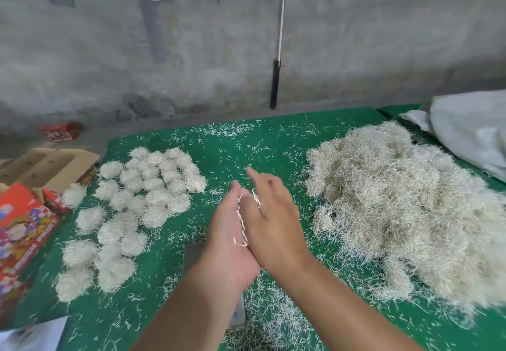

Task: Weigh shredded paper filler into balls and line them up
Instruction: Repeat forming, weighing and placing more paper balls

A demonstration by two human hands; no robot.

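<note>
With your flat left hand (pixel 232 238) and right hand (pixel 269 219) pressing cream shredded paper strands (pixel 242 222) between straight fingers, roll firmly, then place the ball at nine o'clock beside the fluffy white paper balls (pixel 131 208).

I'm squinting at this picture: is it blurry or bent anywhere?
Head view: the hands and the paper balls at left look smeared, the printed boxes softest; the white rod leans, suggesting wide-angle bending; light is flat, without glare.
</note>
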